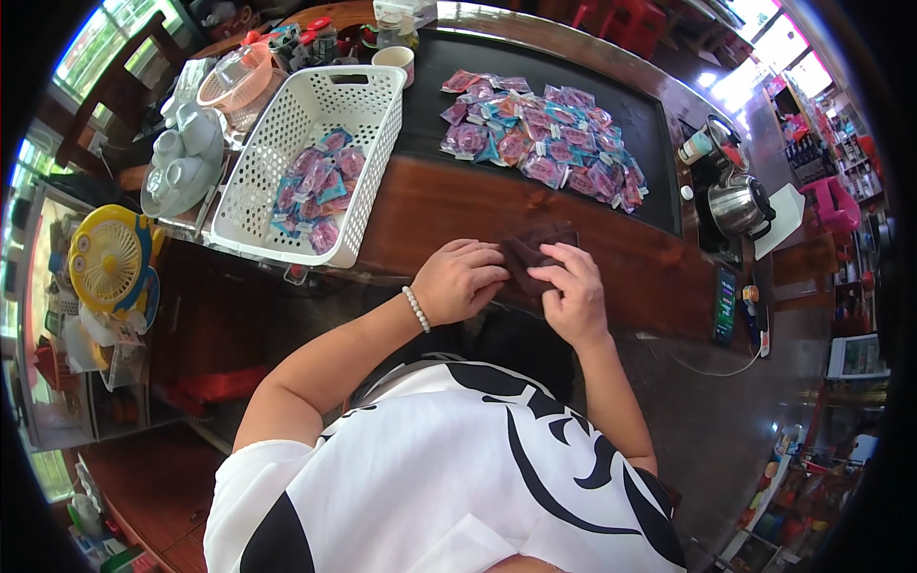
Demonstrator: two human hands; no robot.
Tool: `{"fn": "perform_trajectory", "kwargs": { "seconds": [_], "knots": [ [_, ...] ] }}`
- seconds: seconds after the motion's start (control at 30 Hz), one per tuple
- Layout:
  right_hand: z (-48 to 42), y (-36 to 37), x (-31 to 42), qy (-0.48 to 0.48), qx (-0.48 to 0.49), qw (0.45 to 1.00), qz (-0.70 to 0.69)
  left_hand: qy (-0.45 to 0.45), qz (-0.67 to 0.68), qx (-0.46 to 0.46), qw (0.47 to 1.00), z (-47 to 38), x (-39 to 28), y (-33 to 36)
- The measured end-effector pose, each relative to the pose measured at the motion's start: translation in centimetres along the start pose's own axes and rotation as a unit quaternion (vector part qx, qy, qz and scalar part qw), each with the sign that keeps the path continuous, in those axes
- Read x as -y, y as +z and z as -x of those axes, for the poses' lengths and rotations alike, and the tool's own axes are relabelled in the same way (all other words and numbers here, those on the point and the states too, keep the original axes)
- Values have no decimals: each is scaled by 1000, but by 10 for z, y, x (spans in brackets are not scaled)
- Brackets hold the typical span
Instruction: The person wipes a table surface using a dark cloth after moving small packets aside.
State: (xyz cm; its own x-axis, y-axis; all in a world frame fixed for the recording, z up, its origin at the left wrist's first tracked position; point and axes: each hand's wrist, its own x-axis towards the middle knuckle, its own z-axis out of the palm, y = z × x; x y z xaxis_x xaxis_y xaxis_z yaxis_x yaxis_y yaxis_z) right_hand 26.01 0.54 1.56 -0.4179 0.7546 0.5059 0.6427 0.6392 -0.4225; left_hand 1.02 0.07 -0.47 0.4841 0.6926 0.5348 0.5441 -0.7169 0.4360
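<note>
A dark brown cloth (526, 268) lies crumpled at the front edge of the wooden table, between my two hands. My left hand (458, 283), with a beaded bracelet at the wrist, has its bent fingers on the cloth's left side. On the other side, my right hand (573, 290) holds the cloth with curled fingers, its thumb lower down. Beyond them, a spread heap of small pink, purple and blue plastic packets (544, 136) lies partly on a black tray panel. More such packets (315, 190) are inside a white perforated plastic basket (243, 175) at the left.
A paper cup (395, 61) stands behind the basket. Left are a bowl of cups (179, 172), an orange colander (236, 75) and a yellow fan (111, 258). Right are a steel kettle (738, 204) and a phone (725, 304) with a cable (716, 374) nearby.
</note>
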Motion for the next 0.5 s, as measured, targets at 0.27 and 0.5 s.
{"fn": "perform_trajectory", "kwargs": {
  "seconds": [0.27,0.5],
  "knots": [
    [36,-31,-38,136,-134,982,-9,43,-13,74,996,-53,-4,14],
    [36,-27,-39,154,-158,975,-20,65,-75,303,948,-111,-8,22]
  ]
}}
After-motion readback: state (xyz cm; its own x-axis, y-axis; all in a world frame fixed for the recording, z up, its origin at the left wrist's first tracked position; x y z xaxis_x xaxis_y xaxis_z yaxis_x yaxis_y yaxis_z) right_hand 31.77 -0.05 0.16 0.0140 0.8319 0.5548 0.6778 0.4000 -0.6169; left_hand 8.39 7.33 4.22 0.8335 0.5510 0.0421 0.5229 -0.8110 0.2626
